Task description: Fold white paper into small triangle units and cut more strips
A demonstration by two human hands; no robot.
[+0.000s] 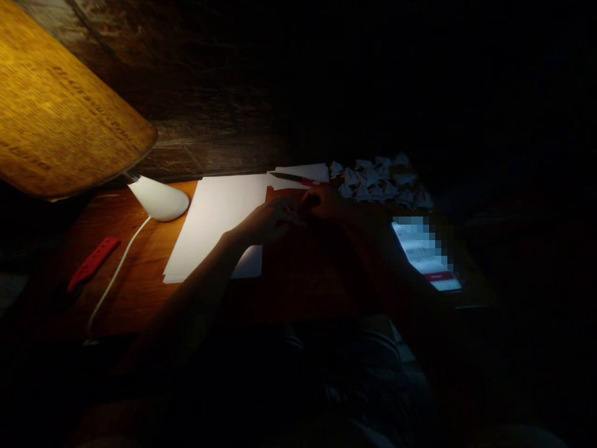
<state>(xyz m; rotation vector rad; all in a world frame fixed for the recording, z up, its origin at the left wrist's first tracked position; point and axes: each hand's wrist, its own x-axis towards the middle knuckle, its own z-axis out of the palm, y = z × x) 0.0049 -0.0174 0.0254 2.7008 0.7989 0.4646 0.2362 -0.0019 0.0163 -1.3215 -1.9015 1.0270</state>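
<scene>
My left hand [280,218] reaches over the right side of a stack of white paper sheets [209,224], its fingers stretched out and somewhat apart. Close to its fingertips is my right hand [324,202], with thumb and fingers curled together over the wooden table. Deep shadow hides whatever the right fingers may hold. Just beyond the hands, a knife [286,178] with a dark blade and a red handle lies across smaller white paper pieces [308,170]. Several small folded paper pieces [368,180] are heaped to the right of the knife.
A lamp with a yellow-lit shade [69,112] and white base [161,199] stands at the left, its white cord [119,270] running to the front edge. Beside the cord lies a slotted red strip [96,262]. A lit phone [426,255] rests on the right of the wooden table [140,280].
</scene>
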